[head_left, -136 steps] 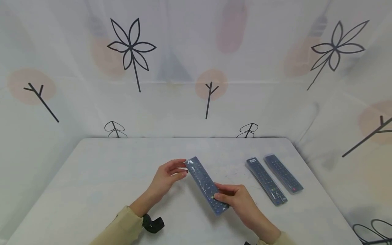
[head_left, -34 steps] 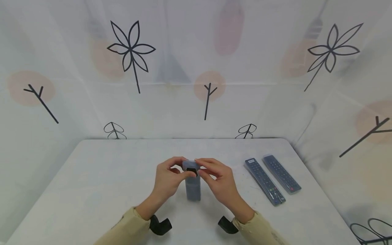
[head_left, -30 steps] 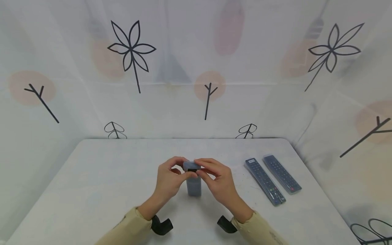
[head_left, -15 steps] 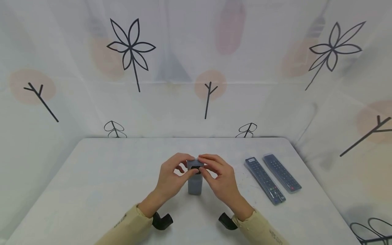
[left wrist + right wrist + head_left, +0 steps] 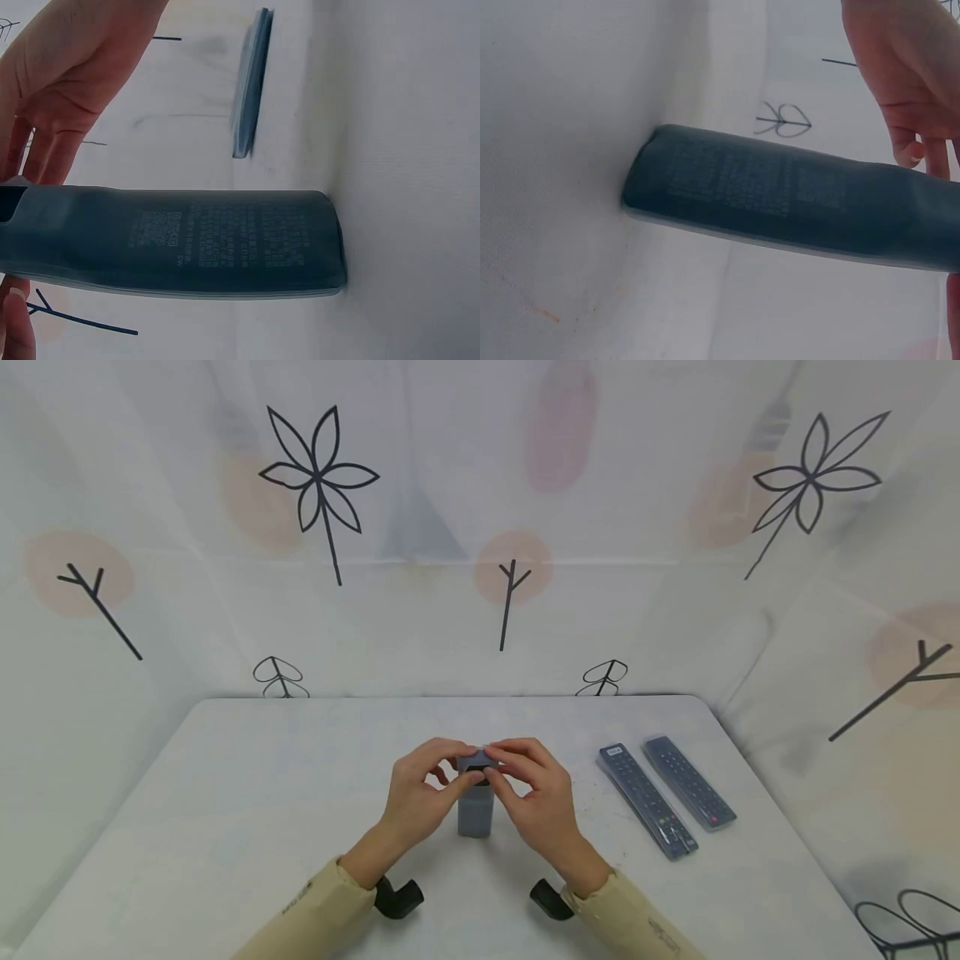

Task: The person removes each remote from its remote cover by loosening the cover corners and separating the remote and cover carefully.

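Note:
A dark remote control (image 5: 475,817) stands upright between both hands, its lower end apparently touching the table. Its back faces the person, and fine print shows on it in the left wrist view. Near the top is a black patch (image 5: 9,204), perhaps a recess. My left hand (image 5: 422,792) pinches the top end from the left, thumb on the back and fingers over the top. From the right, my right hand (image 5: 537,793) pinches the same end, the two thumbs nearly meeting. The fingers' far sides are hidden. A clear film or sleeve seems to cover the remote.
Two more remote controls lie button-side up on the table's right, a nearer one (image 5: 648,802) and another (image 5: 690,783) beside it. The white table (image 5: 247,810) ends against a patterned cloth backdrop (image 5: 420,635). Black wrist mounts (image 5: 400,900) sit under the sleeves.
Earlier the remote was tilted, buttons up, in the right hand with the left at its far end. It has since been turned upright, back facing the person. Within the last half second little moved.

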Available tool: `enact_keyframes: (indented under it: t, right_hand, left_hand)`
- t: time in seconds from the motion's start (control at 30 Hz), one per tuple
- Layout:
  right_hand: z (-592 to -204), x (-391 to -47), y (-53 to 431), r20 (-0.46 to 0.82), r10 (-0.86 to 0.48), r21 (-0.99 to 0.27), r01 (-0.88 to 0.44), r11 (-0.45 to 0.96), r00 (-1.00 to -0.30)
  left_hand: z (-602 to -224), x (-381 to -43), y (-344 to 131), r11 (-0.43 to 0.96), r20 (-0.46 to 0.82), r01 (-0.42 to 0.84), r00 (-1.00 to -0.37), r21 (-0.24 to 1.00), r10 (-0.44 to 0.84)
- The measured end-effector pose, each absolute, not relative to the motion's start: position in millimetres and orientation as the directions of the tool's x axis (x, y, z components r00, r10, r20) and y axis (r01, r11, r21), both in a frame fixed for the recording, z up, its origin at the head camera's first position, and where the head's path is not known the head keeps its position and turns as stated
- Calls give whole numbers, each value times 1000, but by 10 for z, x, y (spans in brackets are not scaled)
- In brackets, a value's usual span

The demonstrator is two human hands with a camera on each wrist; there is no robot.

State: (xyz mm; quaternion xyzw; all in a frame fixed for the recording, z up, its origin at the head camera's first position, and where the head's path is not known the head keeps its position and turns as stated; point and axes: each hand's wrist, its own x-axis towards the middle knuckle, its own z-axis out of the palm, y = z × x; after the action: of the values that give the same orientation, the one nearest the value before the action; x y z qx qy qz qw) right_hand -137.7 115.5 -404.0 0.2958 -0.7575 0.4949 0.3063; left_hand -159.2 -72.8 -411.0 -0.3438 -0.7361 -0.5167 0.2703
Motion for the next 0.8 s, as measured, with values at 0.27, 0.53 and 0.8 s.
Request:
enact_keyframes:
  t: [0.27, 0.53, 0.8]
  right_hand:
    - [-4053, -1417, 1115, 839, -85, -483, -807, 339, -538]
    - [-4055, -1402, 1043, 848, -19, -486, -791, 371, -530]
    - [-4049, -1394, 1004, 816, 41, -545, -743, 388, -577]
  left_hand:
    - [-4124, -1593, -713, 251, 762, 784, -616, 568, 198]
    - [-4135, -1614, -706, 268, 784, 799, -591, 538, 189]
    - [-4140, -1621, -712, 263, 769, 787, -609, 558, 194]
